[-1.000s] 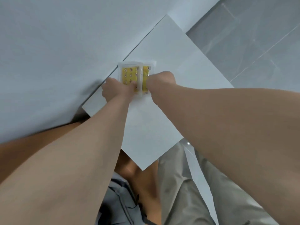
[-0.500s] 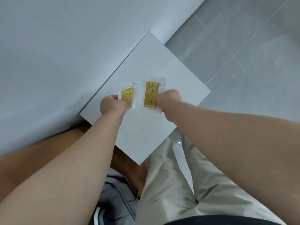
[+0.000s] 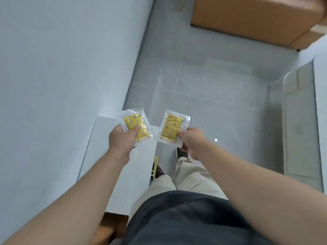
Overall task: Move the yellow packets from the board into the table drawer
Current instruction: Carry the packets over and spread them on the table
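I hold two yellow packets in clear wrappers, one in each hand, lifted off the white board. My left hand pinches the left yellow packet with the thumb on its face, above the board's far end. My right hand pinches the right yellow packet by its right edge, out over the grey floor just past the board's right edge. The two packets are a little apart. No drawer shows in view.
A white wall fills the left side. Grey tiled floor lies ahead. A brown wooden piece of furniture stands at the top right, a pale cabinet at the right. My legs and a small yellow rack are below.
Both hands have lifted the packets off the board and drawn them apart. The view has swung to the right, away from the board toward the floor.
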A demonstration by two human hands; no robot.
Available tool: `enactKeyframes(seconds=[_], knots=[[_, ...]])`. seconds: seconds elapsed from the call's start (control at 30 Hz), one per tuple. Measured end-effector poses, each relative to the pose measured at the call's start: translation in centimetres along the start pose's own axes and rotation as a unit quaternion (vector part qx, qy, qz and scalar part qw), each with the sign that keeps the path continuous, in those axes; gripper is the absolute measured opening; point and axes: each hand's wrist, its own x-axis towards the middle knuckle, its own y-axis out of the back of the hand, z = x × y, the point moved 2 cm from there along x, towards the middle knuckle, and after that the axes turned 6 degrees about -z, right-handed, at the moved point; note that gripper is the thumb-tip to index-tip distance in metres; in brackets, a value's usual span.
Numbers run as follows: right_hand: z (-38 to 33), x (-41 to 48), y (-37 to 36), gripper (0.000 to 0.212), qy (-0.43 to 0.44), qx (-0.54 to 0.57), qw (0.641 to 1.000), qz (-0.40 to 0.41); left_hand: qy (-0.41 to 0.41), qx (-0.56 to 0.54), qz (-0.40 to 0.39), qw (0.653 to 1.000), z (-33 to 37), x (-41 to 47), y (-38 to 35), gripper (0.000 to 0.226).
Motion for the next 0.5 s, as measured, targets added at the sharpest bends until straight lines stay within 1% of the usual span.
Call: enactKeyframes(seconds=[0.1, 0.2, 0.27, 0.4, 0.5], knots=[[0.6, -1.7, 5.3, 0.008, 0.013, 0.094, 0.995, 0.033, -0.01, 0.05, -0.073, 0.996, 2.9, -1.2, -5.5, 0.012], [2.3, -3.6, 10.9, 0.013, 0.029, 0.183, 0.98, 0.072, -0.026, 0.112, -0.137, 0.984, 4.8, -3.5, -11.6, 0.01], [3.9, -4.9, 14.9, 0.007, 0.033, 0.242, 0.964, 0.104, -0.036, 0.154, -0.179, 0.971, 5.5, -5.5, -15.8, 0.013], [7.7, -7.5, 22.8, 0.015, 0.051, 0.338, 0.927, 0.155, -0.044, 0.219, -0.261, 0.939, 5.1, -10.3, -24.5, 0.021], [11.2, -9.4, 28.3, 0.007, 0.053, 0.402, 0.894, 0.19, -0.047, 0.258, -0.316, 0.912, 3.6, -14.4, -30.4, 0.027]])
